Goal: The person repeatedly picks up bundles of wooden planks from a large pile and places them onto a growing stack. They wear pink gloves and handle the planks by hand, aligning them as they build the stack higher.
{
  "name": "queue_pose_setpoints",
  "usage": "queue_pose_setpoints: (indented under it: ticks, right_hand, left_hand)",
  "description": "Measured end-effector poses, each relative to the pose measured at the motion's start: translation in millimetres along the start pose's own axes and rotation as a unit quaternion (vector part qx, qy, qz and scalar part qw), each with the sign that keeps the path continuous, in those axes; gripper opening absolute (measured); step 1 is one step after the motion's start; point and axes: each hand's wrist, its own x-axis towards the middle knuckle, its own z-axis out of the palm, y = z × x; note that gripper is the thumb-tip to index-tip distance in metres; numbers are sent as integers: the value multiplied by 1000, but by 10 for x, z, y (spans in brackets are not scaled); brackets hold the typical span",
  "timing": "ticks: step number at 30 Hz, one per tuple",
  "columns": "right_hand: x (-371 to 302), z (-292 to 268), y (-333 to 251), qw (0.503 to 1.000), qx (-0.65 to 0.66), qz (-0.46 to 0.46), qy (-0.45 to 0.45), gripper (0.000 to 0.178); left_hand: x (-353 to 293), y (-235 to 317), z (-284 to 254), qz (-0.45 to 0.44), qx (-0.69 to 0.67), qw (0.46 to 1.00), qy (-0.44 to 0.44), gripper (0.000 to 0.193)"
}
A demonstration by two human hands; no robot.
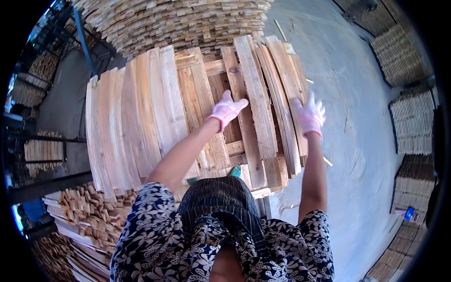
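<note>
My left hand (226,111), in a pale glove with a pink cuff, is over a narrow wooden board (245,136) near the middle of the stack. Its thumb and fingers are apart, and nothing shows in its grasp. My right hand (310,116), gloved alike and slightly blurred, has its fingers spread at the right edge of the stack, beside an outer board (285,70). Between the hands, a thick rough-edged plank (256,98) lies at a slant on top. Whether either glove touches wood, I cannot tell.
More planks (136,113) lie side by side on the left. Behind rises a tall pile of sawn wood (188,23); loose offcuts (94,216) heap at lower left. Bundled slats (413,122) line the right beyond the grey floor (350,122). A dark metal bar (51,185) runs at left.
</note>
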Motion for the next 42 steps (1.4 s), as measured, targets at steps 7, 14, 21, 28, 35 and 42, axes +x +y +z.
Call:
queue_pose_setpoints:
  ticks: [7,14,21,28,35,42]
  right_hand:
    - [247,363,481,953,205,66,-215,89]
    - [664,854,1102,880,326,53,-341,84]
    - [614,741,1014,943,223,-3,-247,82]
    - [548,513,876,918,292,41,-265,74]
    - [723,713,1126,890,258,-19,-375,77]
    - [593,-75,982,926,270,-16,-264,76]
  left_hand:
    - [511,-449,790,78,247,965,-48,62]
    - [-355,124,59,-28,-225,972,61,89]
    - [-413,775,391,-34,-11,998,57,114]
    - [-13,62,343,-45,-77,996,29,123]
    - [56,-57,156,23,-304,951,60,96]
    - [-1123,-165,-895,68,-502,862,0,89]
